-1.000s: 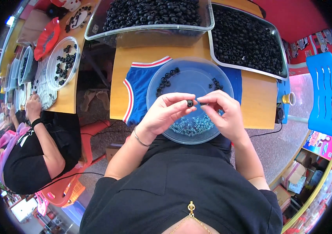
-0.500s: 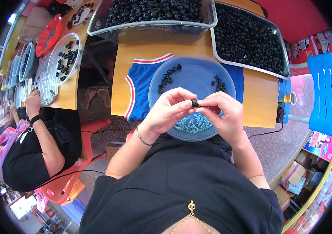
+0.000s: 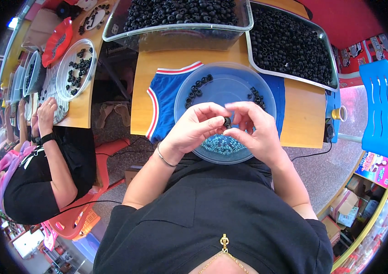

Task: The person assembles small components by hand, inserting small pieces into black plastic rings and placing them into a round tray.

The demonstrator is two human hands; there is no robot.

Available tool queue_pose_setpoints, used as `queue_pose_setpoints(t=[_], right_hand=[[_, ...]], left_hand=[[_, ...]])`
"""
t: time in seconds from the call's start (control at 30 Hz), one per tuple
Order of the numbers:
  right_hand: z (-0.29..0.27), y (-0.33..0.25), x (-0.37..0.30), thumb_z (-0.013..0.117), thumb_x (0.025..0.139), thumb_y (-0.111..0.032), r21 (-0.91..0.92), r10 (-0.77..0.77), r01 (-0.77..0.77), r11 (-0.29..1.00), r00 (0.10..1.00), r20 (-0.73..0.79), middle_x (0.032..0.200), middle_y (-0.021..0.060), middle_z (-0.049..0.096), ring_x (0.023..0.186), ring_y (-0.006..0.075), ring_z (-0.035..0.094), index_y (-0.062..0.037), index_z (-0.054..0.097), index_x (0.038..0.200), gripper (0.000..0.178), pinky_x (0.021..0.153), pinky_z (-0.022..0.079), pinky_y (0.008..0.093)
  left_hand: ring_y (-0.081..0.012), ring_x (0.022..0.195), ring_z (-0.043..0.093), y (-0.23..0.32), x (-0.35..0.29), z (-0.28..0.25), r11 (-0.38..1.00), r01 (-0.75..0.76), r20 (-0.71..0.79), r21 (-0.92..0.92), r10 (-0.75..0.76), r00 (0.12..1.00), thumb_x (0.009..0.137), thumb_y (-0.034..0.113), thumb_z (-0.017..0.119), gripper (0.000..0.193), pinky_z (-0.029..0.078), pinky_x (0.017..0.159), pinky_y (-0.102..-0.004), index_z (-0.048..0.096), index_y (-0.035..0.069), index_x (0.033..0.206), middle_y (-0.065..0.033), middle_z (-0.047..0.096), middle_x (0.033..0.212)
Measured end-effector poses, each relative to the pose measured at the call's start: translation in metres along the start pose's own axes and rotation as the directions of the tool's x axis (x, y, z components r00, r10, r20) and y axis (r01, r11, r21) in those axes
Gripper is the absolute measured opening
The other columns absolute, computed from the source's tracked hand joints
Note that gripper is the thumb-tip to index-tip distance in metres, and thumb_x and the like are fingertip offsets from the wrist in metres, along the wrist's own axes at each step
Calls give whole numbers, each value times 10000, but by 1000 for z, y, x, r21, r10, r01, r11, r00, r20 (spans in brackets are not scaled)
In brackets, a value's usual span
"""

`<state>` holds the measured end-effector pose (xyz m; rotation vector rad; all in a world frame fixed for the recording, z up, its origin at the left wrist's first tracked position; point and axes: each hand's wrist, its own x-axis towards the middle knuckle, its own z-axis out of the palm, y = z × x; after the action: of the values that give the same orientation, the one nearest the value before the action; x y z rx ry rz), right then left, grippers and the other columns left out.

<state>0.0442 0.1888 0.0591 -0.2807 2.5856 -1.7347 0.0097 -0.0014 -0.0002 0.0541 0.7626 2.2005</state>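
Observation:
My left hand [image 3: 198,125] pinches a small round black hollow piece [image 3: 227,122] between thumb and forefinger, above the near half of a clear round basin. Close against it on the right is my right hand [image 3: 258,130], its forefinger raised away from its thumb, whose tip is beside the piece. The clear basin [image 3: 180,98] lies on a blue cloth garment [image 3: 159,98] with red and white trim. Inside, black pieces [image 3: 198,86] sit along the far left wall and more black pieces [image 3: 257,97] at the right. Small teal pieces [image 3: 223,145] are heaped at the near side, partly under my hands.
Beyond the basin stand a clear bin [image 3: 180,32] and a metal tray [image 3: 294,82], both full of black pieces. A co-worker's hand [image 3: 46,114] is at the left table, near a clear dish [image 3: 61,86]. A blue chair [image 3: 379,109] and yellow cup [image 3: 339,113] are right.
My right fingers have spread apart from the black piece, the forefinger lifting up and left. My left hand keeps its pinch. The co-worker's hand has shifted slightly right.

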Motion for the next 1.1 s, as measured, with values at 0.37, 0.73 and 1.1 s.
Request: queue_pose_setpoints(t=[0.37, 0.73, 1.1], right_hand=[[3, 13, -2, 786, 767, -95, -12, -123, 124, 992, 990, 71, 776, 40, 589, 629, 101, 537, -44, 707, 944, 200, 558, 426, 231], [-19, 26, 8, 748, 790, -46, 286, 15, 10, 958, 996, -88, 869, 19, 625, 703, 52, 557, -74, 624, 1225, 453, 613, 463, 204], [-3, 40, 10, 687, 795, -48, -263, -90, 201, 944, 920, 382, 892, 95, 654, 839, 283, 655, -52, 679, 933, 138, 712, 533, 366]], left_hand=[[-94, 763, 611, 11, 2, 5, 980, -9, 76, 199, -6, 997, 877, 34, 689, 432, 502, 706, -215, 439, 47, 1228, -44, 637, 856], [-87, 803, 642, 144, 51, 42, 175, -515, 314, 839, 617, 722, 889, 88, 689, 108, 518, 733, -209, 654, 15, 961, -23, 673, 848], [-290, 848, 642, 61, 35, 12, -659, -22, 212, 752, 210, 954, 773, 142, 699, 222, 525, 725, -390, 645, 100, 984, -108, 624, 913]])
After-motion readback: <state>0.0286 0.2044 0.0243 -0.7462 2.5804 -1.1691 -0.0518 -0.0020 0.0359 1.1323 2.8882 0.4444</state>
